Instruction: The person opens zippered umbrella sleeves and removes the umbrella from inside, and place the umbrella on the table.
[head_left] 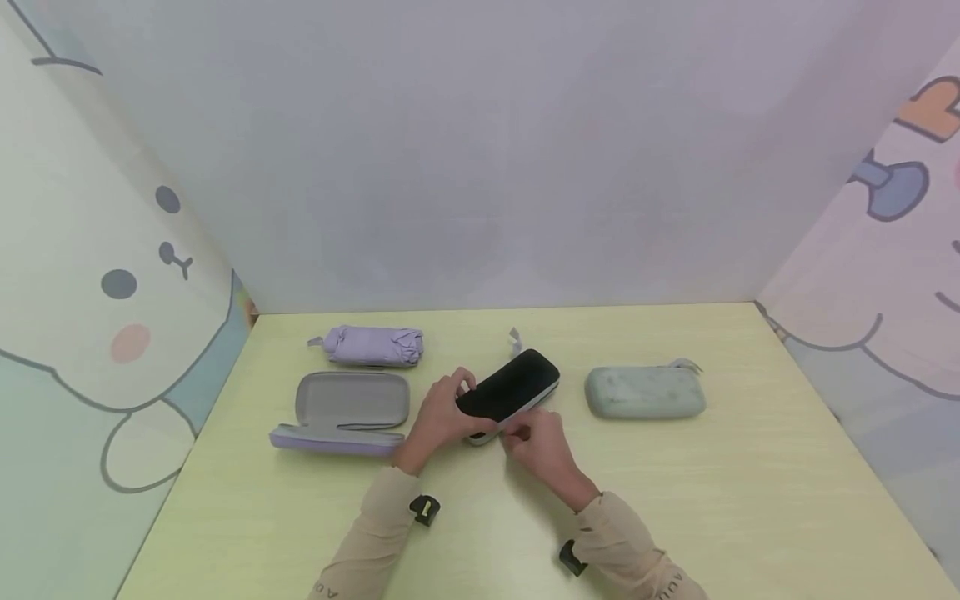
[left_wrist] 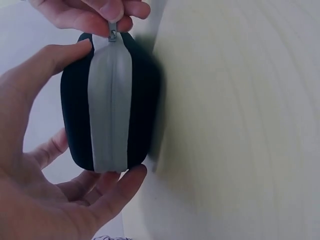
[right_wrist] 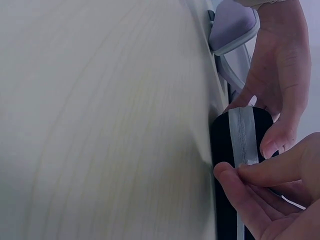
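Observation:
A black zip case point(head_left: 517, 383) with a light grey zipper band point(left_wrist: 111, 105) lies slanted at the middle of the table. My left hand point(head_left: 441, 417) grips its near-left end, thumb and fingers spread around the sides. At the case's near side, my right hand point(head_left: 542, 442) pinches the small metal zipper pull point(left_wrist: 113, 34) between thumb and forefinger. Along the end facing the left wrist camera, the zipper runs as one joined line. A grey strap loop point(head_left: 516, 340) sticks out behind the case.
To the left lies an opened case with a grey inside point(head_left: 352, 398) and a purple lid point(head_left: 337, 440). Behind it is a crumpled purple pouch point(head_left: 373, 346). A pale green case point(head_left: 645, 392) sits on the right. A grey wall point(head_left: 495, 167) stands at the table's back edge.

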